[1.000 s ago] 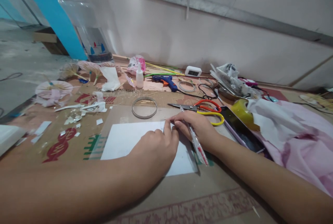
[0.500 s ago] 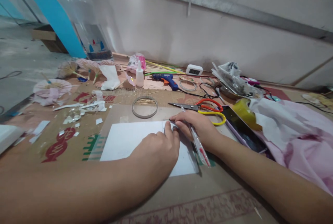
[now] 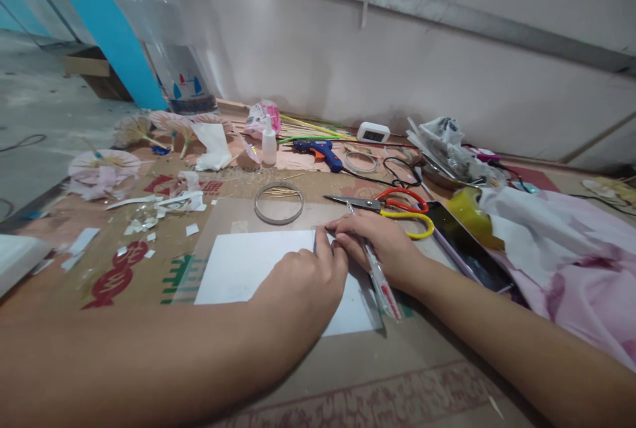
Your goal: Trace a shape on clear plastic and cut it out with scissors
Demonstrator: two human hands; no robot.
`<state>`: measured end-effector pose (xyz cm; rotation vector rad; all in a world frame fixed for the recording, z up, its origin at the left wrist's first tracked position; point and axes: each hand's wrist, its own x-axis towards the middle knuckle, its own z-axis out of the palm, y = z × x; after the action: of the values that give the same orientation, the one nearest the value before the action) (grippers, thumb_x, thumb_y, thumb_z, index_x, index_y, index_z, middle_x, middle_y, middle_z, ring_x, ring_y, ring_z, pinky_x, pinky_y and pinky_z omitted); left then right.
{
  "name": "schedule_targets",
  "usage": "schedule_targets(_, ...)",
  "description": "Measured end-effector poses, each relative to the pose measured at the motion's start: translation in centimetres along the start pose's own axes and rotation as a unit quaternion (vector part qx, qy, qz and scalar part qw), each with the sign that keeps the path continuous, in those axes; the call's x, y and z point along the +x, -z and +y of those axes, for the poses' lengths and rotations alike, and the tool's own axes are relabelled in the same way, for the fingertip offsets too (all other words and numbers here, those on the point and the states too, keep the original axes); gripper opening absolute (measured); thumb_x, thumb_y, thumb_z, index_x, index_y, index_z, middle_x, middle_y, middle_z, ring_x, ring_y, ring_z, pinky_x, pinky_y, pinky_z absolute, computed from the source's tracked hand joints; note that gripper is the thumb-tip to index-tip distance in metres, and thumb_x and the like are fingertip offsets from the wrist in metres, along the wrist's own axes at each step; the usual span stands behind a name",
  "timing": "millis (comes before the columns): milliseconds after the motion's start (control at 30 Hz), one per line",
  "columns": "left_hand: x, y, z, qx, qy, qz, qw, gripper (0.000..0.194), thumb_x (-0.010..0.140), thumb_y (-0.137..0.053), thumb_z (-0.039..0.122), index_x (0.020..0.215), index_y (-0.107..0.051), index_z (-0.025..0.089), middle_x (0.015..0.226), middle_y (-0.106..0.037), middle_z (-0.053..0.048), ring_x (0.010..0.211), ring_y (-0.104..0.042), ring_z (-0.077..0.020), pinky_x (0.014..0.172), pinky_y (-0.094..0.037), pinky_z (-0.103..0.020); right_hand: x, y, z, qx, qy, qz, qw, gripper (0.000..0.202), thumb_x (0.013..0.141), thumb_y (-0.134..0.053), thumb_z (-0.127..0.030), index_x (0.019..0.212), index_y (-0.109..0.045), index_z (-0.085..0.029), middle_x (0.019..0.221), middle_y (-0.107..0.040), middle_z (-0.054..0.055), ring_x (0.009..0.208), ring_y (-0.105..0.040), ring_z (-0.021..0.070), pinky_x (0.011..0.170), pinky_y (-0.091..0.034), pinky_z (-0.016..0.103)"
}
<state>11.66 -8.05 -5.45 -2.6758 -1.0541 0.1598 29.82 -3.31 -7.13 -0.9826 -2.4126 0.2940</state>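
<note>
A sheet of white paper (image 3: pixel 238 262) lies on a clear sheet over cardboard. My left hand (image 3: pixel 308 282) presses on the paper near its upper edge, index finger pointing down and the other fingers curled in. A small dark-edged piece shows at its fingertips, too small to name. My right hand (image 3: pixel 380 246) is closed and meets the left at the fingertips. A clear pen-like stick (image 3: pixel 381 285) with red inside runs slanting through its fingers. Just beyond that hand are scissors (image 3: pixel 370 204) with one red and one yellow handle. A grey ring (image 3: pixel 257 206) rests beyond the paper.
Farther back are a blue glue gun (image 3: pixel 320 152), a white dropper bottle (image 3: pixel 269 143) and a small white clock (image 3: pixel 373 132). Right of my hands lie a phone (image 3: pixel 467 242) and pink cloth (image 3: pixel 591 269). Paper scraps (image 3: pixel 192 229) and small paper umbrellas (image 3: pixel 104 166) are on the left.
Both hands stay in nearly the same place at the paper's upper edge, with only a slight shift of the fingers. The whole view has moved a little.
</note>
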Motion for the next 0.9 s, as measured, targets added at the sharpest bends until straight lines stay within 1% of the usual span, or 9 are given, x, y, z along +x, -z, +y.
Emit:
schedule_targets(133,0.16,-0.16,-0.04,-0.010,-0.006,-0.009,1.000,0.042,0.089,-0.040,0.007,0.127,-0.058,0.001,0.124,-0.061,-0.036,0.058,-0.069,-0.0217,0.044,-0.050,-0.027,-0.07,0.00,0.02,-0.007,0.005,0.006,1.000,0.016,0.097,-0.052,-0.026,0.099,-0.066,-0.019,0.099,-0.075,0.009,0.089,-0.069,0.0210,0.077,-0.054,0.033)
schedule_targets(267,0.24,-0.25,-0.08,-0.014,-0.004,-0.006,1.000,0.040,0.089,-0.040,0.007,0.124,-0.060,0.002,0.123,-0.062,-0.035,0.059,-0.069,-0.0215,0.044,-0.050,-0.026,-0.06,0.09,-0.20,-0.002,0.010,0.004,1.000,0.014,0.096,-0.052,-0.025,0.099,-0.065,-0.020,0.099,-0.075,0.008,0.091,-0.069,0.0212,0.079,-0.054,0.034)
schedule_targets(567,0.24,-0.10,-0.13,-0.019,-0.007,-0.022,1.000,0.040,0.090,-0.041,0.008,0.125,-0.059,0.002,0.125,-0.061,-0.035,0.058,-0.069,-0.0208,0.044,-0.051,-0.026,-0.12,0.02,-0.23,0.003,0.013,-0.001,1.000,0.014,0.096,-0.052,-0.025,0.101,-0.065,-0.020,0.101,-0.075,0.009,0.093,-0.069,0.0217,0.080,-0.054,0.035)
schedule_targets(900,0.39,-0.22,-0.13,-0.024,-0.008,-0.016,1.000,0.039,0.091,-0.039,0.008,0.123,-0.059,0.002,0.126,-0.060,-0.036,0.062,-0.070,-0.0228,0.044,-0.050,-0.026,-0.06,0.12,-0.23,0.005,0.013,-0.003,1.000,0.014,0.096,-0.052,-0.025,0.099,-0.065,-0.021,0.101,-0.075,0.009,0.092,-0.069,0.0214,0.079,-0.055,0.035)
